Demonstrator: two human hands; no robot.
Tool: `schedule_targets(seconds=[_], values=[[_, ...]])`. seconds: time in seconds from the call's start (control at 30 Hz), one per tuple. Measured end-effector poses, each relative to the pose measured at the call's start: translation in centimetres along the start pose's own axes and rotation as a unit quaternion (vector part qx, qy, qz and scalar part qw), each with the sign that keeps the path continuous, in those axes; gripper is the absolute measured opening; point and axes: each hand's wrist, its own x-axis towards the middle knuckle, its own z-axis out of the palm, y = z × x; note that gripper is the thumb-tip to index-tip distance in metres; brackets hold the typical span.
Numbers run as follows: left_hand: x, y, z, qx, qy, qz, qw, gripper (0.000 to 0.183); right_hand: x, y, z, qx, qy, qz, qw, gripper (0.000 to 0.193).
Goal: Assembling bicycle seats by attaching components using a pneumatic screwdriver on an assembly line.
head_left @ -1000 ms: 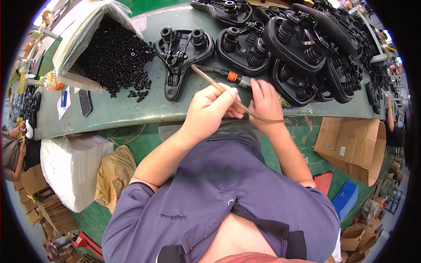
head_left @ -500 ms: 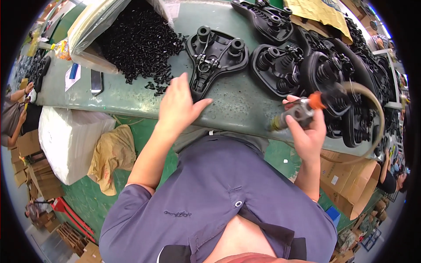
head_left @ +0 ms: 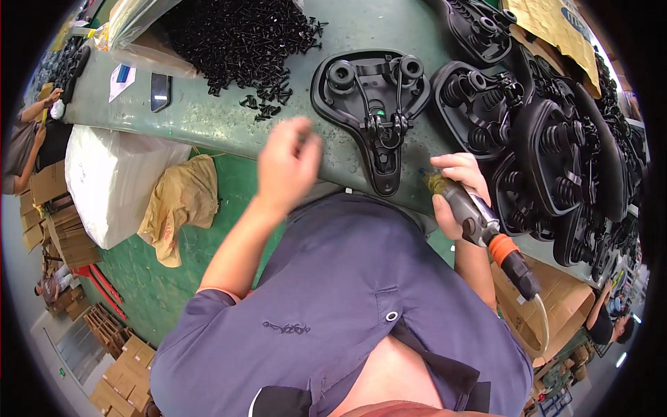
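Note:
An upside-down black bicycle saddle (head_left: pixel 361 104) lies on the bench, its nose toward me, showing springs and a metal clamp. Left of its nose, my left hand (head_left: pixel 288 163) hovers over the bench edge, fingers curled together and smeared by motion; whatever is between them cannot be made out. My right hand (head_left: pixel 462 187) grips a grey air screwdriver (head_left: pixel 476 215) with an orange collar and a hose running off its rear end. The tool's front end points toward the bench, just right of the saddle's nose. A heap of black screws (head_left: pixel 236 45) spills from a plastic-lined box.
More black saddles (head_left: pixel 556 153) are piled along the right side, with a yellow-brown paper sack (head_left: pixel 556 31) behind them. A phone (head_left: pixel 160 92) lies at the left. Below the bench are a white wrapped bundle (head_left: pixel 111 187), a brown sack (head_left: pixel 182 208) and a cardboard box (head_left: pixel 556 306).
My left hand has gone from spread fingers beside the saddle to curled ones. The saddle now lies straighter, nose toward me. The screwdriver has swung round, its hose end now toward the lower right.

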Motion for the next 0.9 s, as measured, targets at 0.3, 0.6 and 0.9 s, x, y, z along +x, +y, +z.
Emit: schedule_targets(seconds=[0.3,0.6,0.9], values=[[8.3,-5.6,-1.9,0.274,0.001,0.132,0.953,0.009,0.8,-2.7,1.3,0.201,0.129,0.138,0.961,0.038],[4.5,3.1,-3.2,-0.264,0.013,0.102,0.959,0.012,8.0,-8.3,-0.4,0.304,0.172,-0.038,0.936,0.05],[-0.8,5.6,-2.1,-0.649,-0.237,-0.145,0.708,0.021,12.3,-9.6,4.5,0.402,0.063,-0.075,0.91,0.037]])
